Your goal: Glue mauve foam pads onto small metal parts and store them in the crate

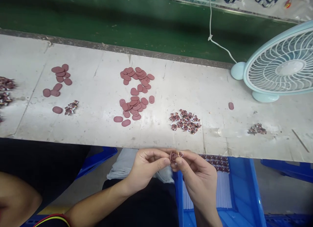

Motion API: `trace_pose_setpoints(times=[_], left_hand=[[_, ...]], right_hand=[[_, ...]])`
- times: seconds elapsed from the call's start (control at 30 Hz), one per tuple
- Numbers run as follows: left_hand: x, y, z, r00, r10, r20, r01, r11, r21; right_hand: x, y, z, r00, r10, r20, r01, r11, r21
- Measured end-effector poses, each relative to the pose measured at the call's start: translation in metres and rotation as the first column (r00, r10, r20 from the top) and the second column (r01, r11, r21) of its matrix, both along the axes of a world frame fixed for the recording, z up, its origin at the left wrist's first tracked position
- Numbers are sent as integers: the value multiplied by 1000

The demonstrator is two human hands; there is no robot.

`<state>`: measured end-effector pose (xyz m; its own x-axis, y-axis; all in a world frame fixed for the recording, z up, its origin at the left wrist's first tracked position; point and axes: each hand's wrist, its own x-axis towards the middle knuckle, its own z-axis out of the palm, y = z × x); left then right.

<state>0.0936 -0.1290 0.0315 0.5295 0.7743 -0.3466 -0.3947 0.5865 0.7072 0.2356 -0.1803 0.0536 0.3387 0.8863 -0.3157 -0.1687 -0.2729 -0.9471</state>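
My left hand [149, 165] is closed in a pinch on a reddish-brown oval piece [173, 156], just in front of the table's front edge. Close beside it on the right, my right hand [198, 171] pinches a small brown piece with a light rim [180, 154] between thumb and forefinger. The two pieces touch or nearly touch; the fingers partly hide them. Beyond my hands on the white table [156, 135] lie a cluster of small brown pieces [187, 122] and heaps of reddish-brown ovals [133, 106].
A pale blue fan [281, 64] stands at the table's right, its white cord [220, 47] running back. A blue crate [244, 188] with rows of brown pieces is below the right hand. At the left, another person's arm [18, 201] is near more ovals [57, 110].
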Motion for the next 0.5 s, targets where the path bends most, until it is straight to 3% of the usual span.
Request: trace_pose_setpoints(times=[0.13, 0.23, 0.3, 0.37, 0.43, 0.5], left_hand=[[-6, -2, -3, 998, 22, -57, -21, 1000, 10], [-28, 9, -3, 965, 49, -256, -4, 984, 177], [-50, 25, -4, 851, 202, -484, 25, 906, 423], [-73, 44, -6, 662, 405, -631, 137, 762, 633], [-92, 63, -11, 507, 520, -688, 292, 647, 704], [-104, 76, -17, 425, 540, -726, 431, 585, 687]], right_hand=[[7, -4, -9, 986, -13, -168, 12, 1000, -10], [28, -18, -16, 968, -124, -216, 121, 992, -27], [49, -35, -23, 951, -274, -142, 268, 962, -58], [74, -56, -32, 904, -425, -48, 421, 903, -82], [98, -79, -41, 838, -544, 36, 545, 834, -90], [119, -101, -49, 781, -618, 95, 625, 776, -85]])
